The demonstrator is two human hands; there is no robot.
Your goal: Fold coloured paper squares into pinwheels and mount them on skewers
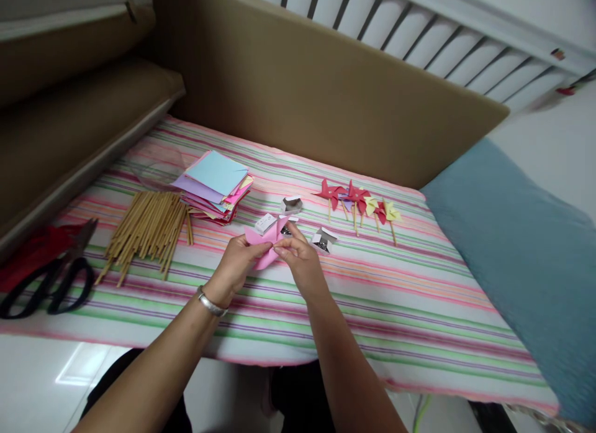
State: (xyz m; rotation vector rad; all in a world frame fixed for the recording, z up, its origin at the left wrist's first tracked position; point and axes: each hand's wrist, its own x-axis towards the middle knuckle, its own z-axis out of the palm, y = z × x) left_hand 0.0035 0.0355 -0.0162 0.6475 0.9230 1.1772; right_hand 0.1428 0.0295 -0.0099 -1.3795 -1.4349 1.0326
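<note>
Both hands meet over a striped cloth (400, 309) and pinch a pink paper square (265, 239) that is partly folded. My left hand (236, 264), with a silver bracelet on the wrist, grips the paper's left side. My right hand (298, 254) holds its right side with thumb and fingers. Small white boxes (291, 204) of metal pins lie just beyond the paper.
A stack of coloured paper squares (215, 186) lies back left beside a pile of wooden sticks (148, 229). Black scissors (49, 282) rest at the far left. Several finished paper pinwheels (358, 203) lie in a row at right. A blue cushion (521, 259) borders the right side.
</note>
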